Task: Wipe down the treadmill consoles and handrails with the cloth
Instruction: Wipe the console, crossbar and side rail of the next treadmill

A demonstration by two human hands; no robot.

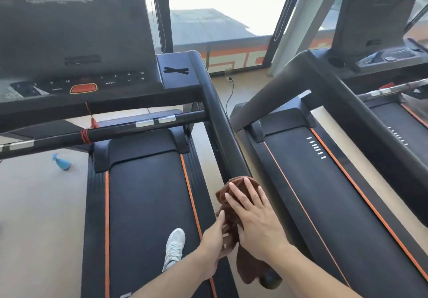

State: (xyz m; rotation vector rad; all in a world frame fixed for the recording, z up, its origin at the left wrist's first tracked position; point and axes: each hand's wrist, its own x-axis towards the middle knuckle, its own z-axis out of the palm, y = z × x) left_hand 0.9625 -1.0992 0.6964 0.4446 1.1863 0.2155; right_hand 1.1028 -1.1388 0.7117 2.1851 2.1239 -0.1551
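A brown cloth point(234, 186) is draped over the near end of the black right handrail point(220, 121) of the treadmill I stand on. My right hand point(254, 216) lies flat on top of the cloth with fingers spread, pressing it onto the rail. My left hand point(216, 235) reaches in from the left and pinches the cloth's hanging side against the rail. The console point(76, 43) with its dark screen and red stop button point(83, 88) is at the upper left. A cross handlebar point(139, 127) runs below the console.
A blue spray bottle point(62, 162) stands on the floor at left. A second treadmill point(324, 158) sits close on the right, its console point(379, 19) at the upper right. My white shoe point(173, 249) is on the belt. Windows lie ahead.
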